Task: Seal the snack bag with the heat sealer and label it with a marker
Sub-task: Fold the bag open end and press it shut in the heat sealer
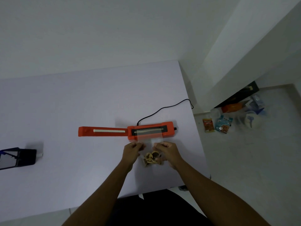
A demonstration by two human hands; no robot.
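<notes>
An orange heat sealer (150, 130) lies on the table with its lid (102, 131) swung flat open to the left. A clear snack bag (149, 141) holding brown snacks (151, 158) lies in front of it, its open top edge resting across the sealer's dark sealing strip. My left hand (132, 150) pinches the bag's left side. On the bag's right side my right hand (167, 151) does the same. No marker is in view.
The sealer's black cord (162, 109) runs back over the right edge of the white table (81, 103). A dark box-like object (17, 158) sits at the far left. Snack packets (216, 124) and bags lie on the floor to the right.
</notes>
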